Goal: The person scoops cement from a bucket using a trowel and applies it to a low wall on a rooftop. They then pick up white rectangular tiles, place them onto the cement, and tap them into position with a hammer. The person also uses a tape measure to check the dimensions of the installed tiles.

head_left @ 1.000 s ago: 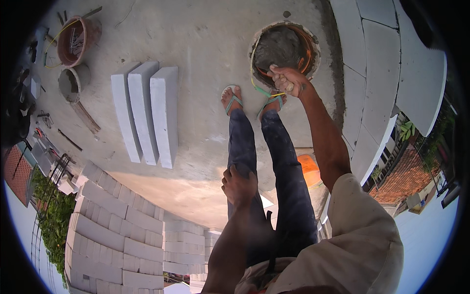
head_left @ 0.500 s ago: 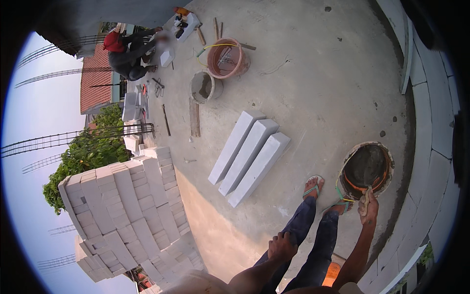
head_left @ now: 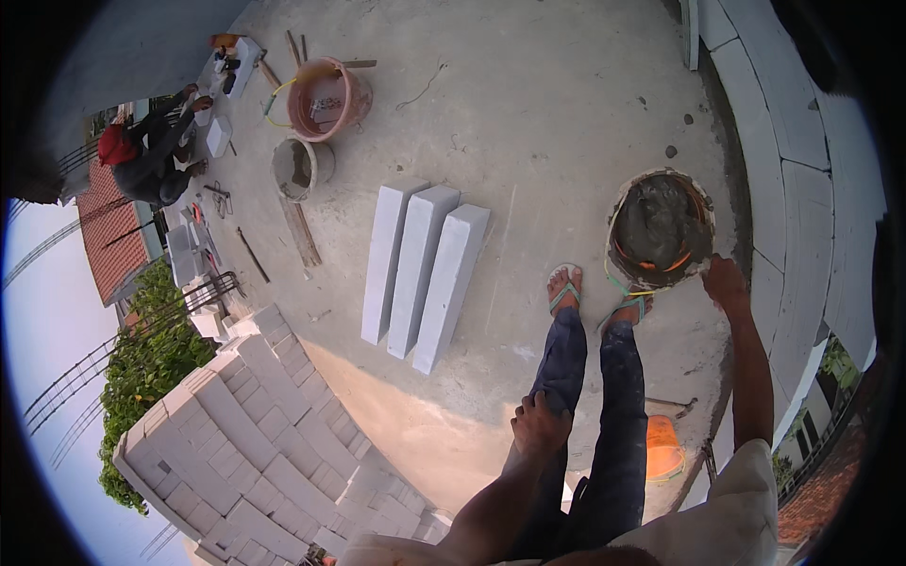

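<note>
A round bucket (head_left: 618, 212) with grey mortar (head_left: 661, 219) inside stands on the concrete just beyond my feet, to the right. At its near right rim is my right hand (head_left: 725, 283), closed on what looks like a trowel (head_left: 696, 268); little of the tool shows past my fingers. The mortar lies heaped and uneven, and an orange band shows inside the bucket. My left hand (head_left: 541, 424) rests on my left knee, fingers spread over the dark trousers, holding nothing. Three long white blocks (head_left: 404, 269) lie side by side to the left of my feet.
A wall of pale blocks (head_left: 802, 217) curves along the right. An orange container (head_left: 663, 448) sits by my right leg. Far left are a reddish tub (head_left: 357, 99), a grey bucket (head_left: 324, 165) and a crouching person (head_left: 151, 156). Stacked blocks (head_left: 255, 424) fill the lower left.
My right hand has shifted from the bucket's near side round to its right rim. The mortar, smoother before, is now heaped. My view has turned; my left hand stays on the knee.
</note>
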`<state>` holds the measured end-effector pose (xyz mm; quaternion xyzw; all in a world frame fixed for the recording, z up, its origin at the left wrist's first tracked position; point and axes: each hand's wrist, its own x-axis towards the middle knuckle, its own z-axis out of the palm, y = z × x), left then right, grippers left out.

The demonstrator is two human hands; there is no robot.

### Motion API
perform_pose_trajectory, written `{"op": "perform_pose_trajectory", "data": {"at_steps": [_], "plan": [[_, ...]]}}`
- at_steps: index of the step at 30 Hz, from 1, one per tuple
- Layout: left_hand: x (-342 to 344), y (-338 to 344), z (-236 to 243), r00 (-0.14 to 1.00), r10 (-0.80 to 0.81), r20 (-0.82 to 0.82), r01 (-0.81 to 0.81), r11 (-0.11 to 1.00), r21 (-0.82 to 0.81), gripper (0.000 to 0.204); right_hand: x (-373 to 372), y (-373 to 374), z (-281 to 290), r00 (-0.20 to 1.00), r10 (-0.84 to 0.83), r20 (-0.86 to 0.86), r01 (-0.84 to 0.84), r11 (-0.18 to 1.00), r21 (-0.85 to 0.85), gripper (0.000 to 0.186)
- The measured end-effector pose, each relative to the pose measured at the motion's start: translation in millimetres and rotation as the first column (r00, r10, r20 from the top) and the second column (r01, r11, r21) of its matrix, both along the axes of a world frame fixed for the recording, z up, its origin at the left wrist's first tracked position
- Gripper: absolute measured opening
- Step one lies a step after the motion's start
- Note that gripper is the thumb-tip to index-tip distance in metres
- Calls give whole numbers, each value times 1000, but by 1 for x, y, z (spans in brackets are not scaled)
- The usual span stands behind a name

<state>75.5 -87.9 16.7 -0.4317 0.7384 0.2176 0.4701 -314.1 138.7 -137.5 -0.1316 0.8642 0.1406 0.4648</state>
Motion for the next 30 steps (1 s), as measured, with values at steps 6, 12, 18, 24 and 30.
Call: {"op": "perform_pose_trajectory", "data": {"at_steps": [6, 12, 18, 24, 30], "plan": [[-9, 12, 6, 997, -77, 6, 77, 997, -26, 71, 78, -40, -75, 925, 326, -198, -341, 939, -51, 24], [2, 15, 3, 998, -65, -13, 64, 996, -67, 69, 64, -18, -13, 935, 342, -98, -352, 929, -117, 27], [1, 16, 2, 992, -125, 12, 126, 991, -44, 68, 27, -50, -45, 941, 104, -323, -156, 978, -140, 27], [-4, 18, 1, 993, -117, 5, 118, 992, -34, 69, 84, -23, -47, 852, 509, -124, -523, 816, -248, 33], [-2, 22, 0, 993, -117, -1, 117, 992, -44, 69, 60, 5, -45, 955, -63, -289, 11, 984, -178, 29]]}}
